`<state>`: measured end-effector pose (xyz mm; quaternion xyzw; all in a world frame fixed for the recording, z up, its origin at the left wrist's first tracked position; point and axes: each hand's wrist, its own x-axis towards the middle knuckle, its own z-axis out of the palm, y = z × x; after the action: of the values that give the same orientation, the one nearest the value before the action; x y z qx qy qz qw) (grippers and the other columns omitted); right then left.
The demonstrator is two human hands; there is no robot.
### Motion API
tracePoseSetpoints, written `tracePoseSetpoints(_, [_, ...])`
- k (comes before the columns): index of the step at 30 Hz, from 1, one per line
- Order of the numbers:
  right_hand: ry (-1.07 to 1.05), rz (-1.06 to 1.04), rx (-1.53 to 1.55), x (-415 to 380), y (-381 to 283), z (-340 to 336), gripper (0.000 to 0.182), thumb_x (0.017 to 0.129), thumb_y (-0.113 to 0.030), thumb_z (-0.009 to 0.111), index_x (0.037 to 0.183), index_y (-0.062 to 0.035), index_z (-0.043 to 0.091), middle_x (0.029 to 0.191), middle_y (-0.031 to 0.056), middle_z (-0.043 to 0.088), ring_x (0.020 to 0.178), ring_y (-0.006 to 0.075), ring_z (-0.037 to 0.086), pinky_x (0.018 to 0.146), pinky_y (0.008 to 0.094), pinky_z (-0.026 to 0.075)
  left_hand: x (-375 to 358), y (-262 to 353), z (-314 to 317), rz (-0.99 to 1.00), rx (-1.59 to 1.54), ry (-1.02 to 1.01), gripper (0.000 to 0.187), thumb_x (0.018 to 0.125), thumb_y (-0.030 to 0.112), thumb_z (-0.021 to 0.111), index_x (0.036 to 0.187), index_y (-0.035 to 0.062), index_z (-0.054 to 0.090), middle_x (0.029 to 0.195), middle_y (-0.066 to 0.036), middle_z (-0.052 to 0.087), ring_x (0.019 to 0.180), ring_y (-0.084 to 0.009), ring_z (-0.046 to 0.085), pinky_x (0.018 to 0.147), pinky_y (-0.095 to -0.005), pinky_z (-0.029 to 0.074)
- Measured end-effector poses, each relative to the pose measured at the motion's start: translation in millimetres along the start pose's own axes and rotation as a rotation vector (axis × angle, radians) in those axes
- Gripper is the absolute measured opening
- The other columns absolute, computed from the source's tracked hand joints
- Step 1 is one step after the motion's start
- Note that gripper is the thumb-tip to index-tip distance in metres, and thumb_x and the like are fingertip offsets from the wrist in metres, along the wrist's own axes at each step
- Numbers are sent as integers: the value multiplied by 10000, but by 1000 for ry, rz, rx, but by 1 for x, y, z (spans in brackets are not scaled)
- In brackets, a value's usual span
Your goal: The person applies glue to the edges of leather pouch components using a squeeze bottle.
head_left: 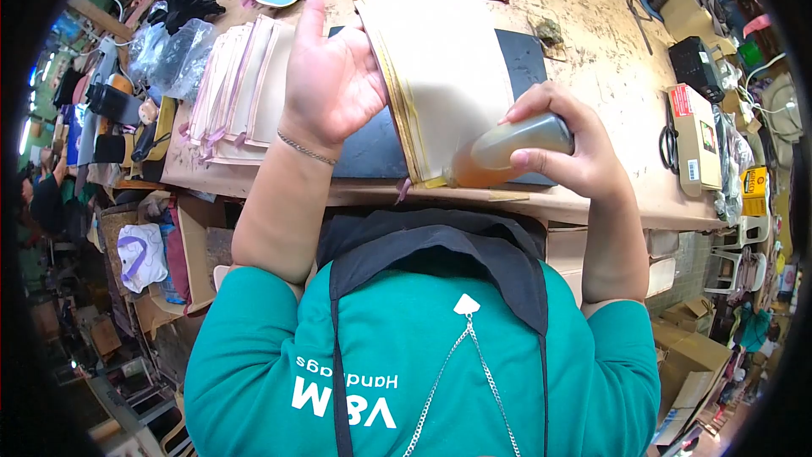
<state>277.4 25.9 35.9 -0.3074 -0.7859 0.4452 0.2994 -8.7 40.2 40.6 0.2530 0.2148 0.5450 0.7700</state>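
While right fingers (545,97) clasp bottle (512,152) (tilted), left hand (334,85) at panels (448,68)

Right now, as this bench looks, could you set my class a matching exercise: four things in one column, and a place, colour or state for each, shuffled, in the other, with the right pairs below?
Things
1. Bottle
2. Board
3. Bracelet
4. Shirt

Places, colours, states
A. Around the left wrist
B. Green
C. Gripped in the right hand
D. Partly hidden by the pale sheets

Pairs: 1-C, 2-D, 3-A, 4-B
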Motion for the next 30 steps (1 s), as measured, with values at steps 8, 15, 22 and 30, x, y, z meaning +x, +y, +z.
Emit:
tracePoseSetpoints(8, [76, -141, 38, 1, 2, -1, 361, 774, -154, 804, 1063, -45, 617, 1018, 80, 629, 969, 185, 611, 864, 312, 475, 2, 2, -6, -4, -4, -11, 938, 967, 719, 172, 1490, -49, 298, 1470, -243, 439, 1362, -352, 442, 1147, -474, 343])
tracePoseSetpoints(15, [315, -255, -24, 18, 1, -1, 398, 793, -196, 827, 1091, -54, 605, 1019, 61, 630, 934, 154, 615, 830, 272, 483, 3, -10, -6, -35, -70, -33, 904, 973, 707, 204, 1493, -27, 302, 1469, -233, 447, 1364, -356, 438, 1148, -482, 338])
tracePoseSetpoints(22, [135, -200, -90, 14, 3, 1, 370, 774, -175, 819, 1052, -32, 621, 1010, 81, 625, 953, 185, 610, 857, 312, 479, 2, -4, -8, -34, -48, -3, 918, 969, 714, 201, 1490, -34, 306, 1471, -239, 442, 1362, -358, 440, 1144, -490, 340])
tracePoseSetpoints(30, [-36, -133, -73, 6, 8, 7, 327, 778, -151, 798, 1025, -23, 626, 976, 82, 626, 934, 198, 609, 853, 313, 478, 6, 4, -16, -7, -41, 2, 933, 965, 722, 174, 1482, -41, 321, 1463, -246, 448, 1353, -361, 452, 1140, -486, 348])
